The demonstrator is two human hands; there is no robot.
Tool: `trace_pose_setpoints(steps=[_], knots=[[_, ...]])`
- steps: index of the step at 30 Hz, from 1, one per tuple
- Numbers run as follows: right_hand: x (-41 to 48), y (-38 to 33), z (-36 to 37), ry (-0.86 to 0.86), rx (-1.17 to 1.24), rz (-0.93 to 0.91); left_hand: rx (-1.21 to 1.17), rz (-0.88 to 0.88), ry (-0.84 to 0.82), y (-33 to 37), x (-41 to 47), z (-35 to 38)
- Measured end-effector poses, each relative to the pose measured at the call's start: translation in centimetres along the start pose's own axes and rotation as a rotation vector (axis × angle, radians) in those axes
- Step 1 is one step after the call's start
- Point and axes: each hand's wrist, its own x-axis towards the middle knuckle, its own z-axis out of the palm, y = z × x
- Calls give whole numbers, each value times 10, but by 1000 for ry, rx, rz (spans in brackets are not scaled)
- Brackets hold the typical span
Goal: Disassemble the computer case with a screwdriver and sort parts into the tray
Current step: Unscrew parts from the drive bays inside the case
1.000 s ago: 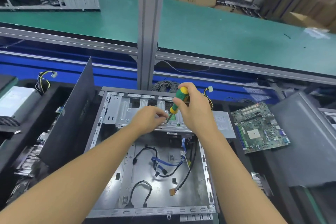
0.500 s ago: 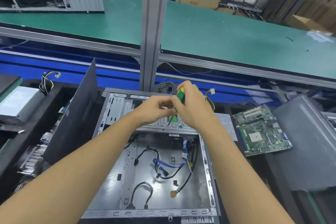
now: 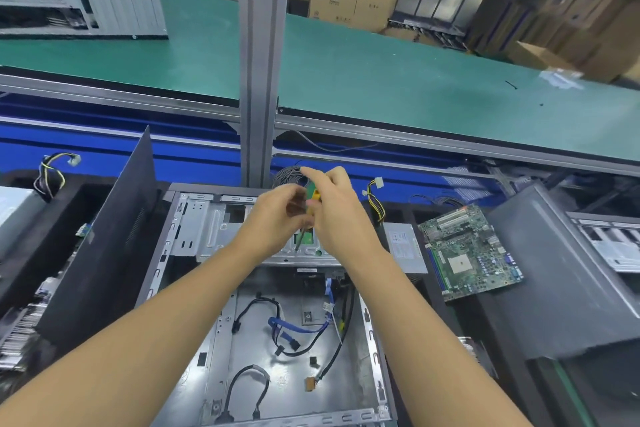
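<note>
Left hand (image 3: 273,218), grip unclear, has lifted from case (image 3: 353,388) to screwdriver (image 3: 315,196) right hand (image 3: 341,213) grasps.

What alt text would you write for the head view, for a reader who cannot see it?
The right hand grips a green-and-yellow screwdriver, tip down over the drive cage of an open computer case; the left hand is close beside it, too blurred to show a grip. A motherboard lies right of the case.
</note>
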Motion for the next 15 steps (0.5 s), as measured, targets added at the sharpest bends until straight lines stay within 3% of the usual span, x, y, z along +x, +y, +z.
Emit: trace_pose_setpoints(steps=[3, 7, 9, 12, 15], knots=[[9, -2, -6, -110, -56, -29, 54, 6, 54, -4, 2, 0], [10, -3, -9, -177, -33, -57, -99, -42, -261, -10, 5, -16], [11, -3, -12, -197, -16, -54, -178, -54, -321, -10, 3, -21], [13, -5, -13, -208, 4, -43, -104, -75, -215, -9, 0, -21], [13, -9, -11, -28, 19, 50, -34, -111, -97, -11, -4, -15]])
